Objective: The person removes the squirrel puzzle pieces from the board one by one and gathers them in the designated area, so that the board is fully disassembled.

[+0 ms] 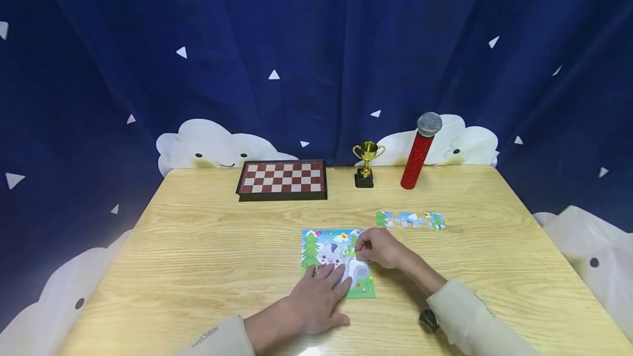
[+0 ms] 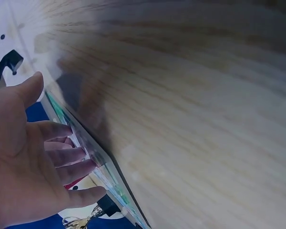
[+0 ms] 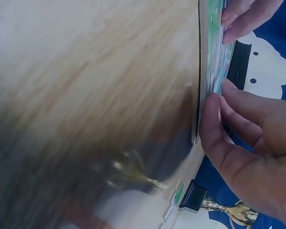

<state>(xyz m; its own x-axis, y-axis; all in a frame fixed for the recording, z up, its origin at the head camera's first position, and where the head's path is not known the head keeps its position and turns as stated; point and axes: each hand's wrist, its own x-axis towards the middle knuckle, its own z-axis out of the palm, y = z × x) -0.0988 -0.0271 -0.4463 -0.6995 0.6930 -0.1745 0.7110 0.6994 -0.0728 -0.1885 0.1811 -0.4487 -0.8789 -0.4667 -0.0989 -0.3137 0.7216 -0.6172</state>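
A square jigsaw puzzle (image 1: 365,289) with a cartoon animal, trees and flowers lies in front of me on the wooden table. My left hand (image 1: 318,302) rests on its lower left part, fingers spread and nearly straight, covering some of the picture. At the puzzle's upper right, my right hand (image 1: 382,248) pinches a small greenish puzzle piece (image 1: 350,254) between thumb and curled fingers, close over the picture. The right wrist view has the thumb and index fingertips (image 3: 211,106) together right at the puzzle's edge; they mostly hide the piece.
Several loose puzzle pieces (image 1: 409,220) lie in a row beyond my right hand. Along the back stand a checkered board (image 1: 283,179), a gold trophy cup (image 1: 366,167) and a red microphone (image 1: 418,157). A small black object (image 1: 428,320) shows beside my right sleeve.
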